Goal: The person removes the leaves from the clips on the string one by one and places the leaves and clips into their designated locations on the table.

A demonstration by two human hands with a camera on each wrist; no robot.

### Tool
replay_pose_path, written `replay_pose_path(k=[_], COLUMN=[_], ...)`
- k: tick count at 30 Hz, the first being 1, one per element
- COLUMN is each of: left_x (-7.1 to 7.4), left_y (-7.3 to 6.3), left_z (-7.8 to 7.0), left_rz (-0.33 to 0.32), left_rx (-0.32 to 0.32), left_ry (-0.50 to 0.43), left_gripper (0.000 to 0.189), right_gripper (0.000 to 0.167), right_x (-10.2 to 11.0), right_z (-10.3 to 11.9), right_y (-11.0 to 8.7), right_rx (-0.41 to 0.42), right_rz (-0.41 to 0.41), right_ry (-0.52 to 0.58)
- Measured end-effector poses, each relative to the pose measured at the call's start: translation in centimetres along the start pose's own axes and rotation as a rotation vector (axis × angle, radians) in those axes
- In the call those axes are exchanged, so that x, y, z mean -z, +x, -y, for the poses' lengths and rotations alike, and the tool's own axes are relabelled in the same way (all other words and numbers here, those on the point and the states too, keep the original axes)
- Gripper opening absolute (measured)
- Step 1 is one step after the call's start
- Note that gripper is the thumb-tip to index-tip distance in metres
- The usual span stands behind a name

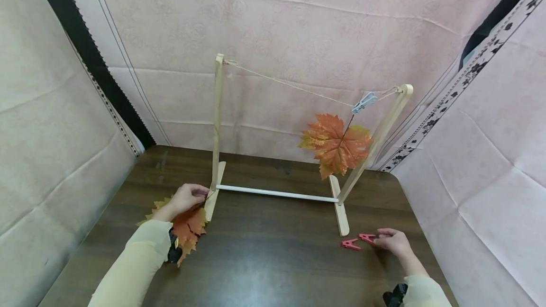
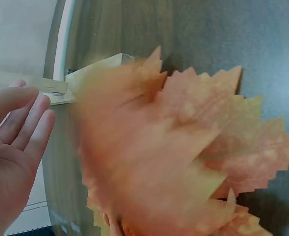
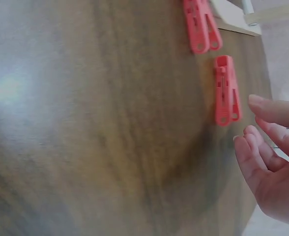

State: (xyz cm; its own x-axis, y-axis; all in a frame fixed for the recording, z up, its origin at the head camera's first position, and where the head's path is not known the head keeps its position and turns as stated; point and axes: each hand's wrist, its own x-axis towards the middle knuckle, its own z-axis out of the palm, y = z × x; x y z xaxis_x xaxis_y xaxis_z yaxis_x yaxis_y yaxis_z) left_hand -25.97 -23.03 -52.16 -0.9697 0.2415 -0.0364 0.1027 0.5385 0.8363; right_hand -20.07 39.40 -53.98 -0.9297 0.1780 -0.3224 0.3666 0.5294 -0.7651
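Note:
My left hand (image 1: 186, 199) is at the foot of the frame's left post, thumb and fingertips together at the thin stem of an orange maple leaf (image 1: 187, 231). In the left wrist view this leaf (image 2: 144, 157) looms large and blurred beside the hand (image 2: 16, 132), over other leaf lobes; the pinched stem is hidden there. My right hand (image 1: 394, 242) is by two red clothespins on the table. Its thumb and fingers stand apart just beside the nearer clothespin (image 3: 226, 93); the other clothespin (image 3: 201, 24) lies farther off.
A wooden frame with a white crossbar (image 1: 277, 193) stands on the brown table (image 1: 256, 250). A string (image 1: 290, 84) joins its post tops. From it a blue clothespin (image 1: 364, 102) holds another maple leaf (image 1: 339, 143) near the right post (image 1: 379, 136). Pale cloth (image 1: 277, 22) hangs behind.

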Motion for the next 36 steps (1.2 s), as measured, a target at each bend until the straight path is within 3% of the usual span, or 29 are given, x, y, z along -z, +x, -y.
replay_pose_path(k=[5,11,13,15,18,20,24,28,36], left_x=[0.7,1.6,1.9,2.1,2.4,2.6,2.8,2.7,2.5], left_y=[0.1,0.8,1.1,1.4,1.7,1.9,2.2,2.8,4.1], left_z=[-0.9,-2.7,-3.4,-4.2,-5.6,-6.6,-8.8,-10.6,-14.7], left_rz=[-0.03,-0.053,-0.058,-0.064,-0.076,-0.086,-0.093,-0.071,-0.012], left_rx=[0.003,-0.058,-0.083,-0.099,-0.116,-0.13,-0.162,-0.175,-0.195], left_ry=[-0.051,-0.11,-0.119,-0.129,-0.157,-0.176,-0.181,-0.183,-0.187], left_gripper=[0.028,0.028,0.029,0.031,0.032,0.032,0.032,0.034,0.037], right_gripper=[0.055,0.064,0.052,0.037,0.023,0.023,0.029,0.029,0.024], right_x=[1.2,3.4,4.4,5.2,5.9,6.1,6.7,7.3,8.4], right_z=[1.4,3.3,2.5,3.4,6.0,9.6,14.0,17.3,23.4], right_y=[-0.3,0.4,2.1,2.4,1.6,-0.6,-2.2,-2.8,-4.1], right_rx=[0.038,0.096,0.2,0.247,0.307,0.274,0.314,0.377,0.534], right_rz=[0.036,0.075,0.098,0.105,0.097,0.066,0.092,0.112,0.141], right_ry=[0.058,0.168,0.309,0.388,0.583,0.607,0.756,0.817,0.808])
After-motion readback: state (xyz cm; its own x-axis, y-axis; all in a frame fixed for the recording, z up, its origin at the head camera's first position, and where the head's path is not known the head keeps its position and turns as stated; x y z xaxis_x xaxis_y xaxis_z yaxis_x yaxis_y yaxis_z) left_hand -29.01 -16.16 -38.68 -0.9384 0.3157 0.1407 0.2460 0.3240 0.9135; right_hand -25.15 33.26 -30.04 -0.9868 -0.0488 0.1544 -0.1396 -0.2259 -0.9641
